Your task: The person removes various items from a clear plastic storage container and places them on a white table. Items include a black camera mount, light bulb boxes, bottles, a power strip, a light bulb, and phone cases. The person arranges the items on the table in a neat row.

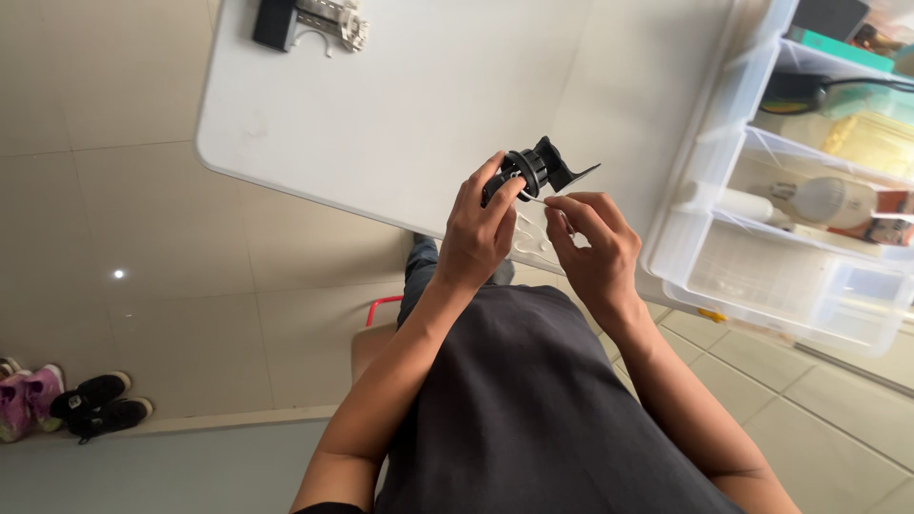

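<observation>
While both hands meet above the white table edge (286,186), the scene reads so:
Left hand (479,233): fingers clamped round a black round plastic part with a flat bracket (535,169), held up over the table.
Right hand (595,243): thumb and forefinger pinched together on a thin pale pin (535,199), its tip touching the part.
Far corner: 1 black-and-metal clamp piece (309,21).
Right side: clear plastic drawer unit (762,266).
Floor: shoes (95,400), well apart.
</observation>
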